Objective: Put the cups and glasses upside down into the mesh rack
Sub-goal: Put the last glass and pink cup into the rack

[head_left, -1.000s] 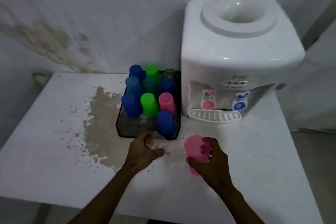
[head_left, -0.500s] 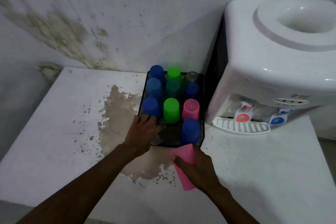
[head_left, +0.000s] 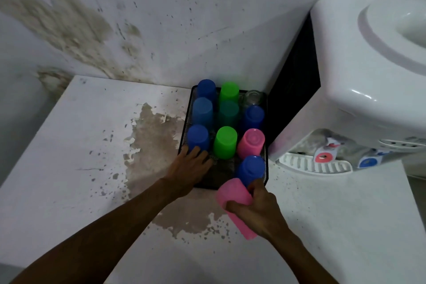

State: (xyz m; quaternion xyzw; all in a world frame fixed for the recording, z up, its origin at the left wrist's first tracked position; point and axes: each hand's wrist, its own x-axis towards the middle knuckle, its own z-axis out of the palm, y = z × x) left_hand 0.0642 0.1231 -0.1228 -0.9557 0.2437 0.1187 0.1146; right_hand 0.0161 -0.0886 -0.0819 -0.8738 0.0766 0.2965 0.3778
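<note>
At the mesh rack's [head_left: 266, 169] near edge, the right hand [head_left: 258, 211] grips a pink cup [head_left: 232, 193], tilted base-first toward the rack. The left hand [head_left: 189, 169] lies over the near left corner; whether it holds anything is hidden. Upturned cups fill the rack.

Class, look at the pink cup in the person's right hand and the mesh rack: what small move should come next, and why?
Probably carry the pink cup forward into the mesh rack and set it down in the bare front-middle spot. The right hand grips it base-forward at the rack's front edge, and the left hand covers the front-left spot.
</note>
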